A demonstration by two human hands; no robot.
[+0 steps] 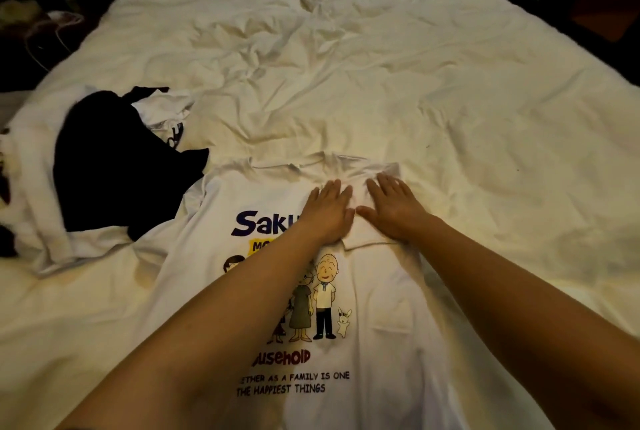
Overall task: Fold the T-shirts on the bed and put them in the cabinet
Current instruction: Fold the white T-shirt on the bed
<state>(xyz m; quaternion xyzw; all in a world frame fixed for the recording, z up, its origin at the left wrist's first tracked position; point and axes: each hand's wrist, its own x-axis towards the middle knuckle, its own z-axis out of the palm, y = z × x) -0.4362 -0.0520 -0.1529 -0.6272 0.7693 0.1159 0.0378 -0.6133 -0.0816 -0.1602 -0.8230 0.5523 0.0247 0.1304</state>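
Pressing flat with straight fingers, the left hand (pixel 327 211) and the right hand (pixel 393 210) lie side by side, thumbs nearly touching, on the upper chest of a white printed T-shirt (pixel 374 294); neither grips anything, both palms simply bear down on a sleeve (pixel 367 222) that looks already turned in over the shirt's right side. The shirt lies face up on the near part of the bed (pixel 381 83), collar away from the person, its cartoon print partly hidden under the left forearm. To do this step well, I would judge it best to sweep the palms outward from the middle toward the collar and the folded edge, so the puckers gathered just below the neckline are pushed out rather than trapped, and to check that the folded edge runs straight down the body before the other side is brought over. Just beside the shirt, to the left, a heap of black and white garments (pixel 104 166) waits unfolded. The cabinet is not in view.
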